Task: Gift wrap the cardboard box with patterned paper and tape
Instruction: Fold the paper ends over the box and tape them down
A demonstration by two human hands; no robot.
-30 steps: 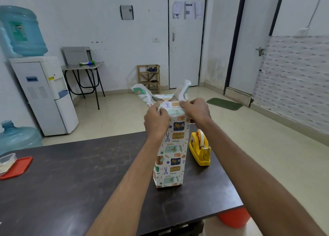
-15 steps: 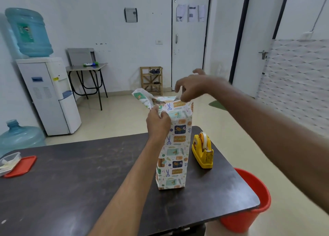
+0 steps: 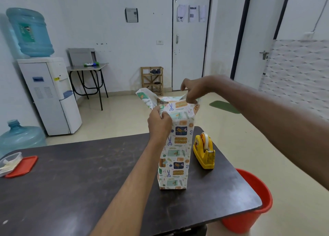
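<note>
Dark table [image 3: 71, 182], centre frame: wrapped box [image 3: 175, 164] stands upright, yellow tape dispenser [image 3: 204, 152] just right of it. Left hand [image 3: 159, 123] pinches the patterned paper [image 3: 179, 111] at the top-left corner. Right hand [image 3: 193, 91] pinches the top-right flap. Red bucket [image 3: 252, 209] lower right.

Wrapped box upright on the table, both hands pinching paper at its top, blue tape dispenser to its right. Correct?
One error: the tape dispenser is yellow, not blue; the head view shows it. The rest holds: wrapped box upright on the table, left hand and right hand pinching paper at its top.
</note>
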